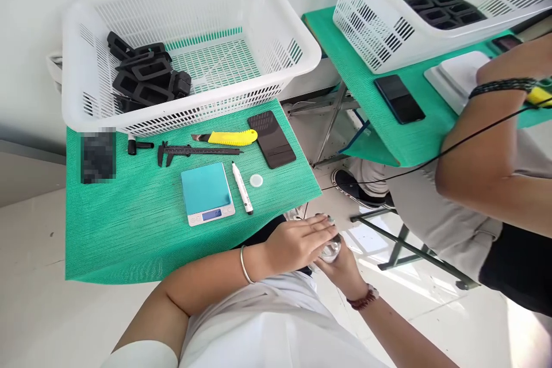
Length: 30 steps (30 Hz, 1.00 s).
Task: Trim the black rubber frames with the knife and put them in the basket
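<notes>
In front of my lap, off the table's right front corner, I hold a small clear container (331,252), which looks like a bottle. My left hand (297,244), with a silver bangle at the wrist, lies over its upper end, fingers pressed together across it. From below and the right, my right hand (344,270), wearing a dark red beaded bracelet, is wrapped round its body. Most of the container is hidden by my fingers. Nearest on the table are a white marker (242,188), a round whitish disc (256,180) and a digital scale (207,191) with a blue-green plate.
A yellow utility knife (233,137), black caliper (198,150), phone (271,139) and small black tool (140,145) lie on the green table (129,230). Behind stands a white basket (194,109) with black frame-shaped parts. A co-worker's arm (478,155) is at right, beside another basket (383,29).
</notes>
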Tool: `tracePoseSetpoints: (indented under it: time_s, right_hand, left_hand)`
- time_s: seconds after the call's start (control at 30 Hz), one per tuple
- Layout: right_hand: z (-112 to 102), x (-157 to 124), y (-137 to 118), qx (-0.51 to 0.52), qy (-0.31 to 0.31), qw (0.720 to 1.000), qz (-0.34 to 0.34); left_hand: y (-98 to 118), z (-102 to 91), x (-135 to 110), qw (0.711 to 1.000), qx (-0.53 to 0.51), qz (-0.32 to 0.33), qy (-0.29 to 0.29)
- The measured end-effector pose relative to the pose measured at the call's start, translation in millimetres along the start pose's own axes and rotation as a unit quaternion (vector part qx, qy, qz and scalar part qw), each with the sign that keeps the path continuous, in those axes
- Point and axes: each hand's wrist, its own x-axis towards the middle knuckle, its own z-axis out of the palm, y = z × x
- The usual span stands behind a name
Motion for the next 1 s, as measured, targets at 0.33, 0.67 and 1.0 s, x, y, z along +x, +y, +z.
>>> tracePoseSetpoints:
  time_s: [0.33, 0.67, 1.0]
  right_hand:
    - [-0.1, 13.5, -13.3, 0.033, 0.016, 0.999, 0.007]
    - [-6.9, 20.2, -22.6, 0.053, 0.041, 0.998, -0.013]
    - [-10.4, 24.4, -28.1, 0.05, 0.048, 0.998, 0.005]
  left_hand:
    - [-0.9, -8.9, 23.9, 0.85, -0.404, -0.282, 0.187]
    - [-0.4, -34.8, 34.9, 0.774, -0.503, -0.306, 0.233]
    - [-4.9, -87.1, 41.3, 0.902, -0.18, -0.286, 0.268]
